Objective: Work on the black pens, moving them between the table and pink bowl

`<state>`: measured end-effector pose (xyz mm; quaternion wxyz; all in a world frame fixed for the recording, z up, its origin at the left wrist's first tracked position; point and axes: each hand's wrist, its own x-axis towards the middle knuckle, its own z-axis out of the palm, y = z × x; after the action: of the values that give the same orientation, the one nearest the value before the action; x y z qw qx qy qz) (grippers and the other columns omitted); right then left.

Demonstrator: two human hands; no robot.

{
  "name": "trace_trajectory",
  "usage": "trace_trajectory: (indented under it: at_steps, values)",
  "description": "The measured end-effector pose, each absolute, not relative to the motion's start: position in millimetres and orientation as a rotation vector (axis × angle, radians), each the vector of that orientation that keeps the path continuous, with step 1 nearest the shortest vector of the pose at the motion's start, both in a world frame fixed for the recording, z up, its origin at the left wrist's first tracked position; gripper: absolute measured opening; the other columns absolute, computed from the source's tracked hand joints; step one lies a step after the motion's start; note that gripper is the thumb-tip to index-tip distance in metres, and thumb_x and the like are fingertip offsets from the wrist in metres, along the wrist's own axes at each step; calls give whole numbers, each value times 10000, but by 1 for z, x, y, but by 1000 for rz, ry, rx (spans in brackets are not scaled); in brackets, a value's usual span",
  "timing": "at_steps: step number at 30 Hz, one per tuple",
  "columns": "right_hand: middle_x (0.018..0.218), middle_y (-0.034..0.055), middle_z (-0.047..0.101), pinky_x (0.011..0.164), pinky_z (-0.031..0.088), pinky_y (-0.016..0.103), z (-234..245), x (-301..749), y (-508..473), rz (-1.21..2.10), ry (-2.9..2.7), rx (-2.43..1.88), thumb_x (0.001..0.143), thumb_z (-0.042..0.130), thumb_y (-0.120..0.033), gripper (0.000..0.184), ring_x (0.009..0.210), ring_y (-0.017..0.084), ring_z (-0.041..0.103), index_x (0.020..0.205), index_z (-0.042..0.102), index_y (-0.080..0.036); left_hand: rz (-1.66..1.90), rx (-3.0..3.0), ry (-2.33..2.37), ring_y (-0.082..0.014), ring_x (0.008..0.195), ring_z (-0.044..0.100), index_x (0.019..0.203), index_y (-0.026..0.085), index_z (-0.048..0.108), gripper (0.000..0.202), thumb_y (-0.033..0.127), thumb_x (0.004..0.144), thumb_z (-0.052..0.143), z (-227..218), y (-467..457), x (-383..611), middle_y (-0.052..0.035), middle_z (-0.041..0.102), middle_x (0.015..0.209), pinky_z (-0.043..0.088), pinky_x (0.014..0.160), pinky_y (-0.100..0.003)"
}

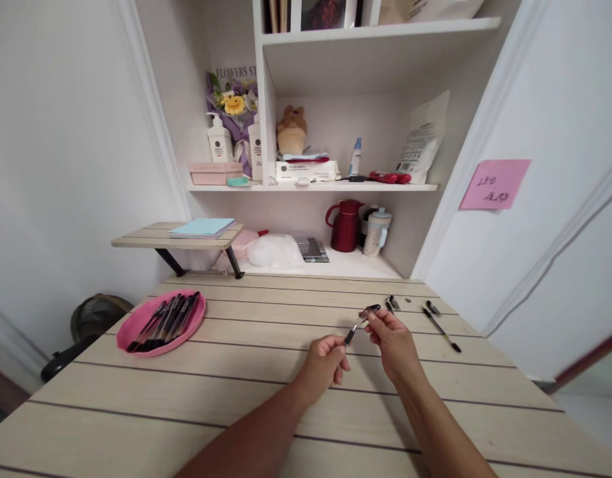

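My left hand (322,362) is closed around a black-gripped pen (350,335), whose pale tip end points up and to the right. A dark pen cap (370,310) is pinched between the fingers of my right hand (393,340), close to that tip. Whether cap and pen touch is hard to make out. Beyond my right hand lie small dark caps or clips (392,304). Farther right, an uncapped pen (443,330) rests beside another small black cap (433,307).
A pink dish (199,312) with several dark pens (166,322) stands at the table's left. Behind it is a small raised stand (141,234) bearing blue paper (202,227). A red jug (345,226) and a speckled cup (377,232) stand at the back.
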<state>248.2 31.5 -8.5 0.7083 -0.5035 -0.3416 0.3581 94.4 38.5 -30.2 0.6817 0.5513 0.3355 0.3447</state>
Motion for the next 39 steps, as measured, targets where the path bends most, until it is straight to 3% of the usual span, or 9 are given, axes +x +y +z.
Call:
trace_trajectory:
  at_steps: [8, 14, 20, 27, 33, 39]
  values:
    - [559, -14, 526, 391, 264, 204, -9, 244, 32, 862, -807, -1149, 619, 677, -391, 267, 452, 72, 393, 732, 603, -161, 737, 1271, 771, -31, 297, 367, 963, 126, 544, 339, 361, 731, 470, -34, 42, 96, 42, 531, 528, 200, 321, -158]
    - [623, 2, 568, 393, 260, 209, -8, 252, 30, 835, -752, -1099, 616, 679, -394, 272, 453, 68, 395, 745, 594, -170, 732, 1273, 763, -29, 297, 369, 937, 123, 552, 331, 367, 725, 481, -33, 42, 96, 38, 533, 525, 206, 329, -157]
    - [533, -16, 511, 387, 227, 210, -5, 245, 26, 929, -860, -1160, 616, 676, -403, 281, 437, 71, 378, 731, 596, -160, 752, 1262, 779, -26, 296, 370, 957, 118, 552, 372, 395, 715, 500, -34, 42, 95, 39, 538, 526, 216, 328, -154]
    - [595, -39, 498, 412, 242, 209, -1, 235, 21, 1007, -904, -1151, 598, 687, -391, 467, 454, 74, 391, 1003, 573, -188, 760, 1260, 775, -27, 296, 372, 957, 116, 568, 356, 373, 719, 503, -34, 43, 96, 37, 542, 520, 224, 330, -155]
    - [583, -30, 494, 409, 237, 206, 0, 230, 17, 1100, -999, -1179, 627, 658, -401, 339, 449, 61, 369, 866, 616, -164, 835, 1244, 764, -24, 291, 370, 993, 124, 541, 379, 374, 708, 531, -32, 41, 96, 42, 544, 523, 219, 324, -151]
    - [567, -35, 483, 401, 238, 203, -5, 231, 18, 1124, -1017, -1179, 624, 663, -401, 347, 448, 65, 375, 870, 610, -162, 885, 1257, 739, -23, 294, 371, 990, 126, 510, 371, 347, 696, 557, -31, 39, 97, 44, 543, 525, 250, 328, -152]
